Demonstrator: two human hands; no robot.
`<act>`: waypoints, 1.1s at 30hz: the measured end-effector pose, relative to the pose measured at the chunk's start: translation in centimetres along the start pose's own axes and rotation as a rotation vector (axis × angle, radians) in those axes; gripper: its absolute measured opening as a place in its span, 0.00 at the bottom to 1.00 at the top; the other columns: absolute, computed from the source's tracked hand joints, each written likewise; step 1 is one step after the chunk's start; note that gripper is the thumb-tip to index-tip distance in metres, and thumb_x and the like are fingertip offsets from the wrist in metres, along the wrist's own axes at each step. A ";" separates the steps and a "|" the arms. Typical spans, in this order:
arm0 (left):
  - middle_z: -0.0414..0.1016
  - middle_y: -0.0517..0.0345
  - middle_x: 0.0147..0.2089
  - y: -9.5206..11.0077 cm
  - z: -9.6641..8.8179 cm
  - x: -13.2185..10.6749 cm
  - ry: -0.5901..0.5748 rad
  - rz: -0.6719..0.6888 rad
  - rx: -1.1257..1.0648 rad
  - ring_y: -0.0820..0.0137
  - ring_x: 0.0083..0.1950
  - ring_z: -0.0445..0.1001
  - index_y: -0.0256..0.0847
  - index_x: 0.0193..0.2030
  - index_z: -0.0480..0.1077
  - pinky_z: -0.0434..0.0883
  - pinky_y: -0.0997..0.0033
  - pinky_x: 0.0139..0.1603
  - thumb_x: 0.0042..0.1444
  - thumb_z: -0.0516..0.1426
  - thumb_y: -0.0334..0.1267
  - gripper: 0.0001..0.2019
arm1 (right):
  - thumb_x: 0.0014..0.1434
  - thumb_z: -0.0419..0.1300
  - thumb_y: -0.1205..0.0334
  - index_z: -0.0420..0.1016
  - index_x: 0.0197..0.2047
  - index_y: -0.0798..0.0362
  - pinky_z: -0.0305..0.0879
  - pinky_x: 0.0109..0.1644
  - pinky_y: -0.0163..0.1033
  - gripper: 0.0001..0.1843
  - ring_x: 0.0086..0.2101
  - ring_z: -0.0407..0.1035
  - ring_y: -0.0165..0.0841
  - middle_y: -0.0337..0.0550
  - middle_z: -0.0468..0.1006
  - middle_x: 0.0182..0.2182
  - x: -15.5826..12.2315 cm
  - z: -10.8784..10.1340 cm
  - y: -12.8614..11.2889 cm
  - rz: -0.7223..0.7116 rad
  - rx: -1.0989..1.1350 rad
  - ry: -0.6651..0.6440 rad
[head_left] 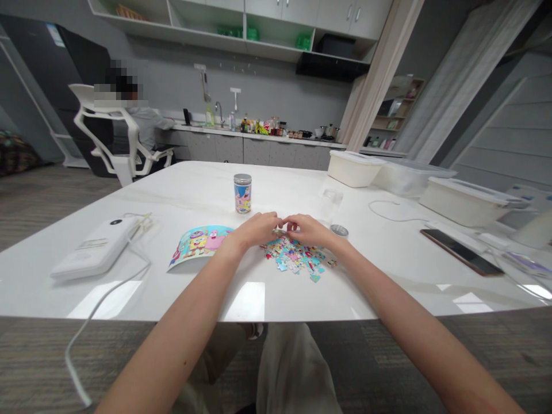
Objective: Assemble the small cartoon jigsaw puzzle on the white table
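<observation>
Fingers of the left hand (261,228) and right hand (308,230) curl inward with tips close together, at the far side of a heap of puzzle pieces (295,256) on the white table (185,299); whether they pinch a piece I cannot tell. Cartoon figures, yellow and pink, cover the upright canister (242,194) and the curved picture sheet (200,244); print on the white device (97,247) is too small to read. Pieces lie at mixed angles, trailing toward the near edge.
</observation>
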State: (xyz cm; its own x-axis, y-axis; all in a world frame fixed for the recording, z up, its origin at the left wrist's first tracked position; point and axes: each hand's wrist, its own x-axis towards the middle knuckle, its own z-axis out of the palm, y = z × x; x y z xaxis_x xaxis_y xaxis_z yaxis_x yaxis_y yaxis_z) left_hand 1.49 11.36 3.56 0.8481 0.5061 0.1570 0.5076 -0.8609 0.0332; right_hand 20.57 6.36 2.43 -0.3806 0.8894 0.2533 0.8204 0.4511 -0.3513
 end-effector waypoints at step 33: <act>0.73 0.52 0.45 -0.7 0.6 0.1 0.024 -0.039 0.003 0.66 0.44 0.74 0.39 0.46 0.71 0.67 0.70 0.43 0.57 0.57 0.37 0.11 | 0.50 0.59 0.76 0.77 0.41 0.54 0.65 0.42 0.37 0.15 0.34 0.69 0.30 0.42 0.76 0.35 0.1 0.1 0.3 -0.047 0.024 0.023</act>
State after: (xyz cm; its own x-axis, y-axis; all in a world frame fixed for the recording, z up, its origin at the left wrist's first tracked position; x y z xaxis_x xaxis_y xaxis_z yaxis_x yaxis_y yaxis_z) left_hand 1.33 12.03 2.93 0.8238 0.5378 0.1791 0.5407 -0.8404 0.0365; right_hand 20.74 6.61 2.28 -0.4083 0.8656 0.2901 0.7914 0.4940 -0.3601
